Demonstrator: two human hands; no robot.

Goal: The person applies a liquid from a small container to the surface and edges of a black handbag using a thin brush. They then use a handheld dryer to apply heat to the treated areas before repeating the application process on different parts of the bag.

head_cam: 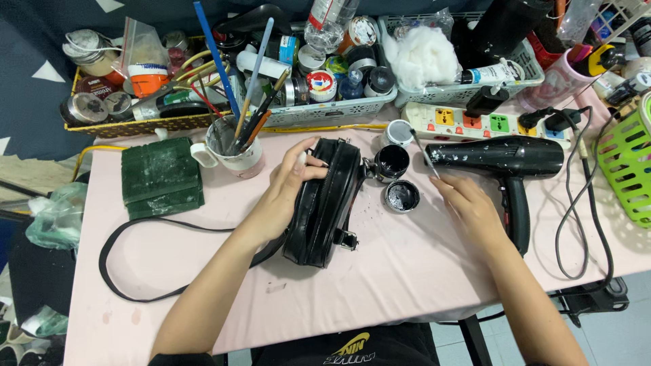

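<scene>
Bright, even overhead light; sharp picture with wide-angle bending at the edges.
Soft, short shadows lie under the bag (pixel 324 203) and dryer (pixel 505 163) on the pink table (pixel 407 271). Glare glints on the bag's black leather and the dryer's barrel. The table edges curve outward; the corners are slightly softer than the centre.

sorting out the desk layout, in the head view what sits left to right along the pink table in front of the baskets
green block → white mug of brushes → left hand on the black bag → open jar of black paint → right hand holding a thin brush → black hair dryer → green basket
</scene>
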